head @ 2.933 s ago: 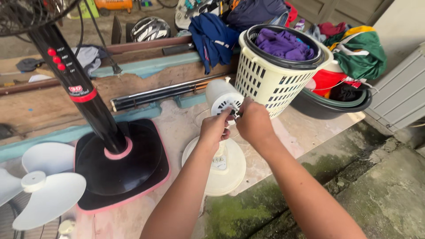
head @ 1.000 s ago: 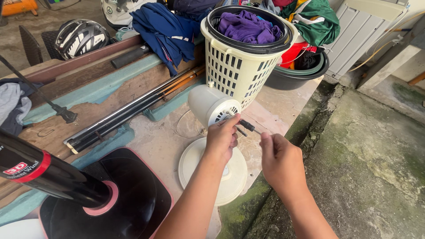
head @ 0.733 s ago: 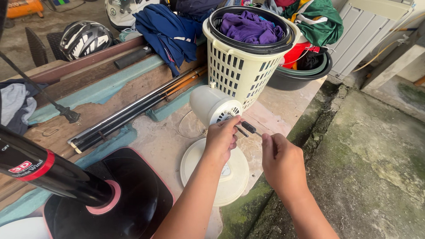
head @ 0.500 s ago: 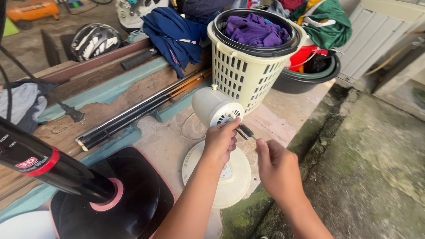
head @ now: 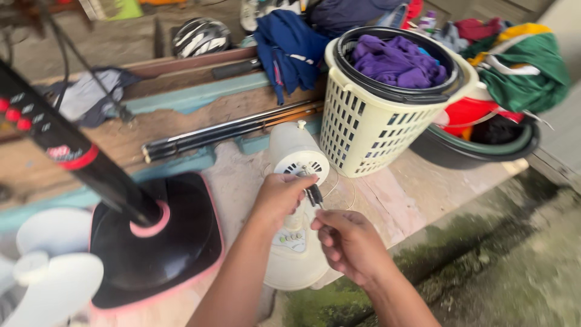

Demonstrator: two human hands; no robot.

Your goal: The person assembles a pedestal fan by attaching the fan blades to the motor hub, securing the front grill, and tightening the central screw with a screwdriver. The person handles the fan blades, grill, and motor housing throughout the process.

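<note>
A small white desk fan (head: 295, 241) stands on its round base with no blades or grille on it. Its motor housing (head: 296, 152) faces me, showing the vented front. My left hand (head: 279, 197) is closed around the front of the motor housing, just below the vents. A thin dark tool (head: 315, 195), like a small screwdriver, points up at the motor's front. My right hand (head: 350, 243) sits just below and right of the left hand and pinches the tool's lower end.
A black standing-fan base with pink trim (head: 156, 241) and its black pole (head: 63, 148) stand at left, with a loose white fan blade (head: 51, 284) beside them. Behind the desk fan are a cream laundry basket (head: 369, 130) of purple cloth, a dark basin (head: 484, 148), long dark rods (head: 230, 127), a helmet (head: 203, 36). Mossy concrete (head: 484, 266) lies at right.
My right hand has moved left toward the motor and closed on the dark tool's end. My left hand has stayed on the motor front. The view has shifted a little.
</note>
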